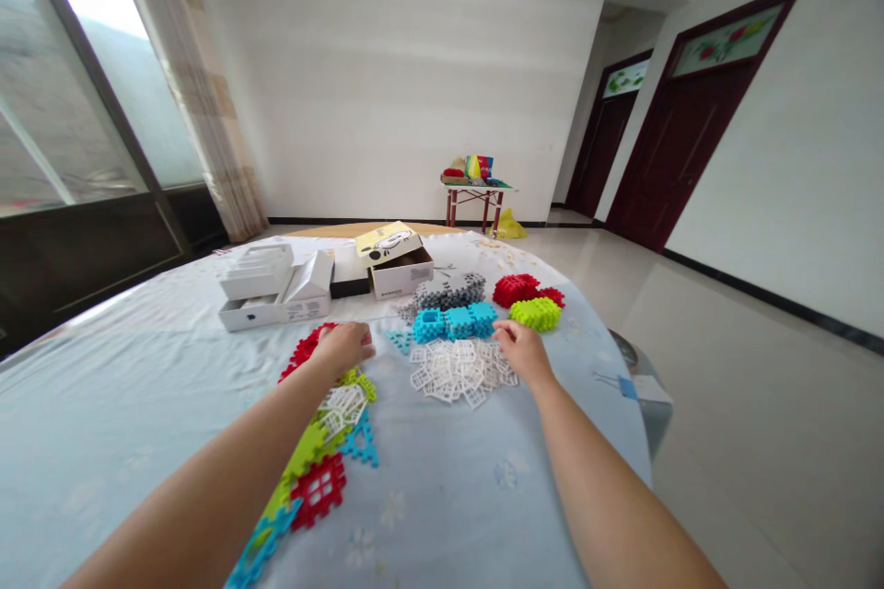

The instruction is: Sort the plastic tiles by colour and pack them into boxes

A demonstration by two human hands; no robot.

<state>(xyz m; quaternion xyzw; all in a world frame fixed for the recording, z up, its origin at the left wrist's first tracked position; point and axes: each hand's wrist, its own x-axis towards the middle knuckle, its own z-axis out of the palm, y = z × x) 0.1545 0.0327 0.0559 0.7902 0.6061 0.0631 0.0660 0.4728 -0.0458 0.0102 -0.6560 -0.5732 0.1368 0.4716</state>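
My left hand (349,345) has its fingers curled together above the red pieces (304,352) at the head of the mixed pile; whatever it may hold is hidden. My right hand (523,348) has its fingers partly apart, fingertips at the right end of a row of stacked blue interlocking plastic pieces (457,322). Just below that row lies a heap of white window-frame pieces (461,372). Under my left forearm runs a mixed pile with green pieces (308,451), white frames (345,409), a blue triangle (361,442) and a red window piece (319,491).
Grey stacked pieces (452,290), red stacks (517,289) and a lime-green stack (536,315) stand behind. White boxes (276,290) and an open yellow-lidded box (401,278) are farther back on the cloth-covered round table (442,497). A stool (653,405) stands at the right edge.
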